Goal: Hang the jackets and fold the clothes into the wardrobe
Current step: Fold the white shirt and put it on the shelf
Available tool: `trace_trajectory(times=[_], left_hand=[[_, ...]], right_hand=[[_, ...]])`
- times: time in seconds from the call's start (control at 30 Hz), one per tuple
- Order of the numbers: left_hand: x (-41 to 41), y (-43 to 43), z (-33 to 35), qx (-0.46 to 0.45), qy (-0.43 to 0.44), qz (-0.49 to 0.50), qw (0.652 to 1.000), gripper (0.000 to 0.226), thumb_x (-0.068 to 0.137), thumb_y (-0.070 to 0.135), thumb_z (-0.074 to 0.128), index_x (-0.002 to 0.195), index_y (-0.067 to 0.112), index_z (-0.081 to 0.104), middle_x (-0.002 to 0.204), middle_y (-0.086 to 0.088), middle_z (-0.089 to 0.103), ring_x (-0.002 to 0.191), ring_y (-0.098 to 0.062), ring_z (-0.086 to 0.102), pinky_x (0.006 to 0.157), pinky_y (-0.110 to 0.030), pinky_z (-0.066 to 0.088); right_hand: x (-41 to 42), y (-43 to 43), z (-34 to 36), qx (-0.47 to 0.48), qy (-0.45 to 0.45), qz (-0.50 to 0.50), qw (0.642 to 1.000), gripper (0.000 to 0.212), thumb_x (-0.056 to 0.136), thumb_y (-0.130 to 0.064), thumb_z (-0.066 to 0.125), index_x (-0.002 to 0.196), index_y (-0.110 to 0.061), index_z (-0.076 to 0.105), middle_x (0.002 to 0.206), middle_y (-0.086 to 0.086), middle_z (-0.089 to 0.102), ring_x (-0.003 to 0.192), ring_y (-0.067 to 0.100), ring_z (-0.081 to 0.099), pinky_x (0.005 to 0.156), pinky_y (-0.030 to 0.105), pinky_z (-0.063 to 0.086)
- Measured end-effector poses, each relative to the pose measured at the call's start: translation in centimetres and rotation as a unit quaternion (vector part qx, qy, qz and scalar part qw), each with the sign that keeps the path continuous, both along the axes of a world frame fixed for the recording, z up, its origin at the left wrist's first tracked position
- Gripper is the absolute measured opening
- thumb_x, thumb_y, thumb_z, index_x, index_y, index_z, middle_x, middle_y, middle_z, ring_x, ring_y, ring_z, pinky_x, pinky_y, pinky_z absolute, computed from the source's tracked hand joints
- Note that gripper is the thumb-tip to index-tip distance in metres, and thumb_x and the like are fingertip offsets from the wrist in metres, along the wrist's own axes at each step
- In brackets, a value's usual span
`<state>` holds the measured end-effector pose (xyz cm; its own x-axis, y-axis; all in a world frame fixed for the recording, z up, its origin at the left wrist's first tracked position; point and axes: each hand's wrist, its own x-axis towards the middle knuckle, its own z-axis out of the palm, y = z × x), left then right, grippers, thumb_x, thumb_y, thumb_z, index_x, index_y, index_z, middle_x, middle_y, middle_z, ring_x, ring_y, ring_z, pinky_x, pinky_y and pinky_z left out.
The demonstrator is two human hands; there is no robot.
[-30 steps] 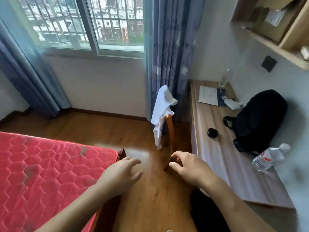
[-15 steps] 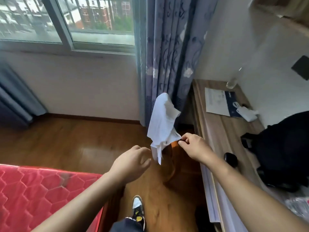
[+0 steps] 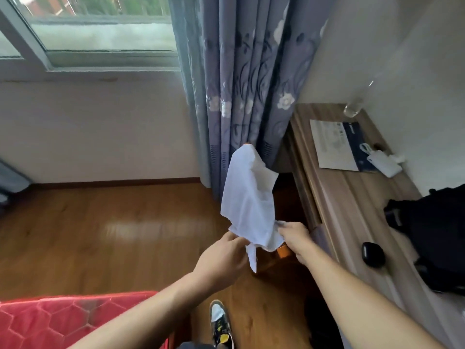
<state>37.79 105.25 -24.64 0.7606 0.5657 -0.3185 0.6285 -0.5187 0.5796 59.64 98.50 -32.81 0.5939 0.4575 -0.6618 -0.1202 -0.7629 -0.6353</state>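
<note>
— Beside the desk [image 3: 352,197], where is the white garment [image 3: 249,202] kept?

— It is draped over the back of a wooden chair [image 3: 283,251], just in front of the flowered curtain [image 3: 246,84]. It is hung there, most likely, so that it is kept off the floor [image 3: 125,248].

— How is it held?

— Its lower hem is pinched by the right hand [image 3: 294,240], with the fingers curled round the edge near the chair's rail. The left hand [image 3: 221,263] is set against the opposite corner, fingers bunched together. Whether cloth is pinched there cannot be told, since the fingertips are hidden. Both edges are probably taken so that the garment can be lifted clear without snagging.

— And the materials?

— The fabric is thin, soft and limp; it is peaked over the far post and creased into loose folds. The chair is hard, glossy and orange-brown.
</note>
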Motion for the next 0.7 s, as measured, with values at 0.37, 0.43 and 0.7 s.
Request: trace_trajectory(times=[0.37, 0.43, 0.7], left_hand=[[2.2, 8.9, 2.9, 0.054, -0.111, 0.086, 0.989, 0.051, 0.095, 0.026, 0.060, 0.144, 0.029, 0.049, 0.131, 0.003, 0.057, 0.103, -0.013, 0.062, 0.087, -0.024, 0.049], [2.5, 10.7, 4.9, 0.072, -0.162, 0.095, 0.980, 0.067, 0.090, 0.018, 0.065, 0.151, 0.028, 0.041, 0.136, -0.002, 0.053, 0.109, -0.015, 0.057, 0.093, -0.025, 0.046], [0.5, 12.2, 12.8, 0.102, -0.313, 0.028, 0.944, 0.052, 0.078, 0.036, 0.082, 0.125, 0.020, 0.065, 0.135, 0.005, 0.057, 0.132, 0.000, 0.045, 0.117, -0.035, 0.034]], right_hand=[[-2.3, 7.5, 16.9, 0.303, -0.206, 0.040, 0.930, 0.041, 0.088, 0.006, 0.057, 0.064, -0.025, 0.067, 0.069, -0.005, 0.066, 0.065, -0.001, 0.058, 0.057, 0.010, 0.041], [-2.9, 7.7, 21.8, 0.356, -0.212, 0.138, 0.900, 0.041, 0.085, 0.008, 0.058, 0.063, -0.025, 0.067, 0.065, -0.008, 0.066, 0.058, -0.003, 0.056, 0.056, 0.009, 0.040], [-4.4, 8.4, 32.1, 0.428, -0.206, 0.401, 0.784, 0.032, 0.075, -0.011, 0.054, 0.064, -0.037, 0.068, 0.074, -0.002, 0.071, 0.071, 0.017, 0.065, 0.064, 0.026, 0.050]])
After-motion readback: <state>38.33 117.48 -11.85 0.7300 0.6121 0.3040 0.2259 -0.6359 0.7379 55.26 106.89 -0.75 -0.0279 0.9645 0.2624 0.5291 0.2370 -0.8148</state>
